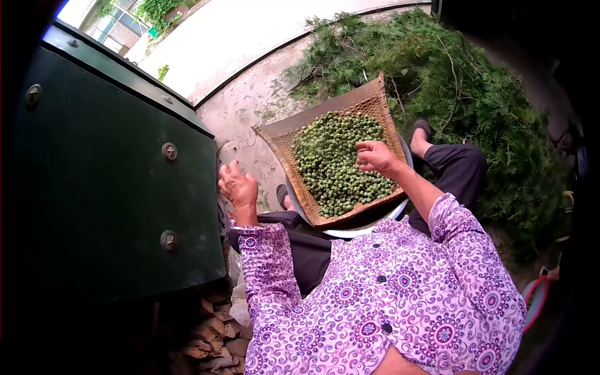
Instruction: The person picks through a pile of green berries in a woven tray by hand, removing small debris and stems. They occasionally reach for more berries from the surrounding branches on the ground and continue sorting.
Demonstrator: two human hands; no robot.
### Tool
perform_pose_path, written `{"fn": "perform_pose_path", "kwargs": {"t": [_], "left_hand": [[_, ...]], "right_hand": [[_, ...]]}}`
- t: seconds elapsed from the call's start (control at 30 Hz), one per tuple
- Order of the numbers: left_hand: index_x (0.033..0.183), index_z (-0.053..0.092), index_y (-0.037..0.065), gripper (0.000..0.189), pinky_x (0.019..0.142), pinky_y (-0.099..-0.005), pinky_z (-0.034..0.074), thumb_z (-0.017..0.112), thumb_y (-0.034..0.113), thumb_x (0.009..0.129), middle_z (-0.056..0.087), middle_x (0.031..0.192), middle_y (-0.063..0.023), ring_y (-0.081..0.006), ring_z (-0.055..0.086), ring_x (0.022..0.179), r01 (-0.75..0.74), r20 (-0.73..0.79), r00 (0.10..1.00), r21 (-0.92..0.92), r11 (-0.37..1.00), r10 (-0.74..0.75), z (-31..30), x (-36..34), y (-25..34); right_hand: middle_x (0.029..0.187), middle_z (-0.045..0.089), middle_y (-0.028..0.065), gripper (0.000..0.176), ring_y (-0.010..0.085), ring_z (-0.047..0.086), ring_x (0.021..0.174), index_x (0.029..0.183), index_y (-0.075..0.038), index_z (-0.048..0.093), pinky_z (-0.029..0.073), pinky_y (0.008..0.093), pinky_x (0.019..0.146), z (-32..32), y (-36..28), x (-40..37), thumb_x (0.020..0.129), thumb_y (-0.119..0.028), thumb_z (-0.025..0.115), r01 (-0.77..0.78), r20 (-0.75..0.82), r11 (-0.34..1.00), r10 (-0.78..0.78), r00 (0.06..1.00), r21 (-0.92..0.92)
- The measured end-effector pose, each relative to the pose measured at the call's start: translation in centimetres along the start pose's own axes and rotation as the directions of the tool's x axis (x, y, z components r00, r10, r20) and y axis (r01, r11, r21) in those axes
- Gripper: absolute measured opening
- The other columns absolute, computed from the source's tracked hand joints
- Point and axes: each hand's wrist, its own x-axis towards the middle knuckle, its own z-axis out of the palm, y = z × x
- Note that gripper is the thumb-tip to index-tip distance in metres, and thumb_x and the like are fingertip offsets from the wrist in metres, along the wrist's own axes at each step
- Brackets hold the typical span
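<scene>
A winnowing basket [287, 135] woven of tan strips sits tilted between my knees, on a pale basin [340, 234] that shows at its lower edge. A heap of small round green seed cones [331, 162] covers most of its floor. My right hand [377, 157] is over the right part of the heap, its fingers curled together; anything between the fingertips is too small to make out. Left of the basket, my left hand [239, 189] is raised beside a dark green metal panel. Its fingers are loosely bent and apart, slightly blurred, with nothing visible in them.
The dark green panel [106, 181] with star-shaped studs stands close on my left. Cut evergreen branches [431, 69] are piled behind and right of the basket. Firewood [215, 331] and a plastic bag [239, 300] lie lower left. Concrete ground [247, 100] extends beyond.
</scene>
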Motion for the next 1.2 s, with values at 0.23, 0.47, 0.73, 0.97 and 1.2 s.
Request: {"fn": "perform_pose_path", "kwargs": {"t": [0.23, 0.47, 0.73, 0.97, 1.2], "left_hand": [[0.119, 0.046, 0.008, 0.057, 0.093, -0.0431, 0.035, 0.068, 0.022, 0.068, 0.036, 0.126, -0.0204, -0.0397, 0.040, 0.111, 0.035, -0.014, 0.999, -0.228, 0.973, -0.039, 0.2, 3.6, -0.3], [0.115, 0.048, -0.001, 0.048, 0.083, -0.0310, 0.042, 0.067, 0.016, 0.075, 0.048, 0.114, -0.0200, -0.0253, 0.042, 0.111, 0.409, 0.431, 0.901, -0.880, 0.242, 0.043, 2.2, 5.5, 2.2], [0.113, 0.048, -0.005, 0.043, 0.085, -0.0300, 0.042, 0.066, 0.011, 0.077, 0.042, 0.121, -0.0130, -0.0254, 0.043, 0.111, 0.385, 0.390, 0.918, -0.920, 0.073, 0.079, -0.5, 6.7, 4.6], [0.111, 0.049, -0.007, 0.040, 0.081, -0.0265, 0.045, 0.065, 0.010, 0.078, 0.043, 0.121, -0.0127, -0.0180, 0.049, 0.103, 0.358, 0.359, 0.930, -0.933, 0.028, 0.080, -0.8, 7.7, 5.0], [0.109, 0.051, -0.006, 0.035, 0.075, -0.0231, 0.045, 0.064, 0.008, 0.079, 0.054, 0.103, -0.0093, -0.0121, 0.053, 0.087, 0.414, 0.406, 0.907, -0.908, -0.064, 0.112, -1.7, 7.3, 5.7]], "right_hand": [[0.110, 0.057, 0.0126, 0.058, 0.0205, 0.057, 0.093, 0.117, 0.000, 0.051, 0.045, 0.0298, 0.082, -0.1, 0.2, 3.9, 0.068, -0.028, 0.064, 0.185, -0.089, 0.801, -0.283, 0.955, -0.569], [0.128, 0.038, 0.0234, 0.059, 0.0390, 0.035, 0.118, 0.116, -0.009, 0.052, 0.031, 0.0418, 0.100, 6.3, 5.2, 3.0, 0.061, -0.019, 0.068, 0.322, 0.260, 0.205, -0.279, 0.924, -0.924], [0.130, 0.038, 0.0174, 0.023, 0.0325, 0.031, 0.124, 0.093, -0.008, 0.060, 0.022, 0.0437, 0.100, 14.5, 8.6, 10.4, 0.078, -0.016, 0.045, 0.515, 0.563, -0.248, -0.187, 0.805, -0.820], [0.129, 0.037, 0.0123, 0.028, 0.0322, 0.023, 0.127, 0.095, -0.013, 0.060, 0.015, 0.0577, 0.099, 12.7, 6.3, 12.7, 0.067, -0.016, 0.058, 0.416, 0.458, -0.311, -0.071, 0.886, -0.854], [0.130, 0.036, 0.0103, 0.016, 0.0338, 0.026, 0.126, 0.089, -0.014, 0.061, 0.019, 0.0669, 0.091, 8.1, 5.1, 13.3, 0.077, -0.013, 0.049, 0.222, 0.278, -0.345, -0.121, 0.953, -0.912]]}}
